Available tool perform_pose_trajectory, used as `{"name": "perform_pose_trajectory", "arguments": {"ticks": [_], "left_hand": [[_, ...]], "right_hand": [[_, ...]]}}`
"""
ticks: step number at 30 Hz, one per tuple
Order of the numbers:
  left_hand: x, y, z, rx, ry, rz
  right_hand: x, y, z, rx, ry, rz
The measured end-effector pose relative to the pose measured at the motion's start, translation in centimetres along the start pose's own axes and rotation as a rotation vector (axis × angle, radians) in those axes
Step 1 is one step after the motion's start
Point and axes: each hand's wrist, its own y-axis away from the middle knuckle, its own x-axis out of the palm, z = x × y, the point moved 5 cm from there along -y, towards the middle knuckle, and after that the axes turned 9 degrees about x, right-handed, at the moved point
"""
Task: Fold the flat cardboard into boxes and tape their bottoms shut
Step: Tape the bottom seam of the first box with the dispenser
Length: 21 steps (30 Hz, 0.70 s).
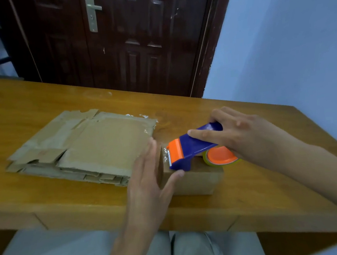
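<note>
Box runs left–right under both hands — left hand flat against its left end, right hand gripping tape dispenser on top.

In front of me is an orange-brown wooden table. A stack of flattened brown cardboard sheets lies on it. Just beside the stack stands a small folded brown cardboard box.
</note>
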Motion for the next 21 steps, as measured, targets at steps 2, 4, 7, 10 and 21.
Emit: {"name": "perform_pose_trajectory", "arguments": {"ticks": [2, 4, 7, 10, 21], "left_hand": [[0.8, -1.2, 0.3, 0.046, 0.103, 0.151], [1.1, -2.5, 1.0, 0.031, 0.179, 0.25], [1.6, -3.8, 1.6, 0.027, 0.127, 0.352], [2.0, -4.0, 1.8, 0.058, 0.123, 0.337], [2.1, -4.1, 3.0, 0.038, 0.113, 0.347]], "right_hand": [[0.0, 0.0, -0.1, 0.013, -0.011, 0.013], [-0.2, 0.0, -0.2, 0.009, -0.021, 0.026], [-0.2, 0.0, -0.1, 0.0, -0.016, 0.026], [0.1, -0.3, -0.3, 0.012, -0.013, 0.02], [0.1, -0.7, -1.2, 0.043, 0.023, 0.083]]}}
